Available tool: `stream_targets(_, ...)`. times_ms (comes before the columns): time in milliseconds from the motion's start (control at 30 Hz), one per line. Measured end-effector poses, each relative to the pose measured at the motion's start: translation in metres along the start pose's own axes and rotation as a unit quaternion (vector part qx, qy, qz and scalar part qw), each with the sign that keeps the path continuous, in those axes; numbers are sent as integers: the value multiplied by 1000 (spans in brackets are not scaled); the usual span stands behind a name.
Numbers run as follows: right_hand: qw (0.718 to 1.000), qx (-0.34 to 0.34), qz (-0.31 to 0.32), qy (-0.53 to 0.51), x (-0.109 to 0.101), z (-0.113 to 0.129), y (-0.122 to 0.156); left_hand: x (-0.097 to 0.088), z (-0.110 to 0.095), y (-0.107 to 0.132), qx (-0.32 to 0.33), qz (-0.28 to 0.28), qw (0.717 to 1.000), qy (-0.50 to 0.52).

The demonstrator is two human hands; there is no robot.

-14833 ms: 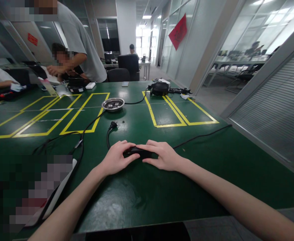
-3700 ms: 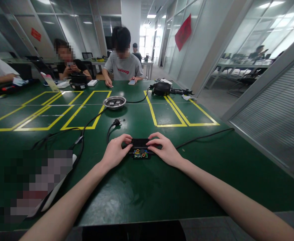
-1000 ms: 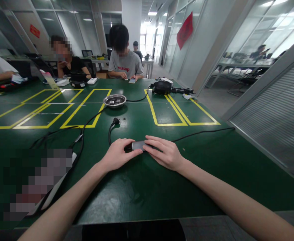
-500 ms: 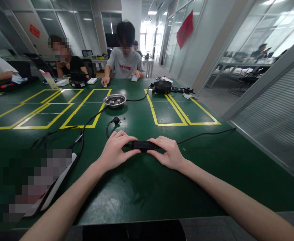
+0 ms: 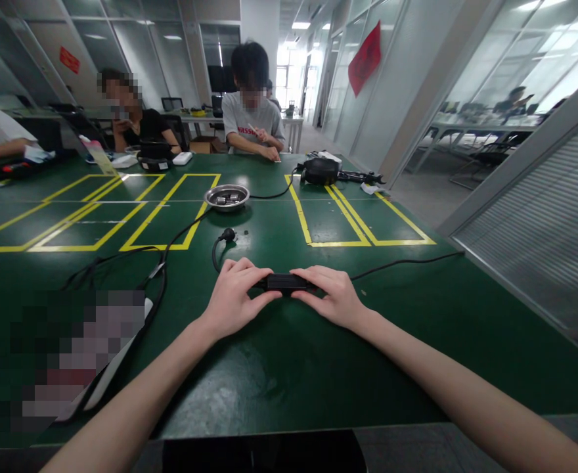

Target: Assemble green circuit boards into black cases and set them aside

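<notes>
A small black power adapter with a cable at each end is held between my two hands, low over the green table. My left hand pinches its left end between thumb and fingers. At the other end, my right hand grips it the same way. From the left side a black cord curls up to a plug, which lies beyond my left hand. A thin black cable runs from the right side toward the table's right edge.
A metal bowl with small metal parts stands past the plug. Yellow tape outlines mark the table. A black device lies at the far right. Black cords and a blurred-out item are at left. A person sits opposite.
My hands and the adapter stay nearly in place, shifting very slightly right in view. The person opposite has moved a hand across to the right and raised the other toward the chest.
</notes>
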State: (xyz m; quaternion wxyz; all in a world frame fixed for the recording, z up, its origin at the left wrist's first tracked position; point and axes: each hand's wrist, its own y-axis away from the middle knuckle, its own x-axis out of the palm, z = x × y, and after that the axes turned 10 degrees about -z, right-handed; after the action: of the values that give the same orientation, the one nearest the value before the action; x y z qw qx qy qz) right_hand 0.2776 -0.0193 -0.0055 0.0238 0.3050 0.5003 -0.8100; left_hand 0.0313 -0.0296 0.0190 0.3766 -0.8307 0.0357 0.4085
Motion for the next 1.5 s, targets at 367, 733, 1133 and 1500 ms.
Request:
stream_targets(367,997,57,53,-7,2,3,4,4,-10,1,-30,40,998,22)
stream_targets(733,991,25,130,9,-2,5,2,2,-6,-1,-50,50,997,32)
stream_targets(1133,985,168,-35,-20,-24,-39,-6,-7,11,2,6,-130,991,-28)
stream_targets(1500,859,334,-362,141,-100,-147,7,1,16,8,6,-29,999,35)
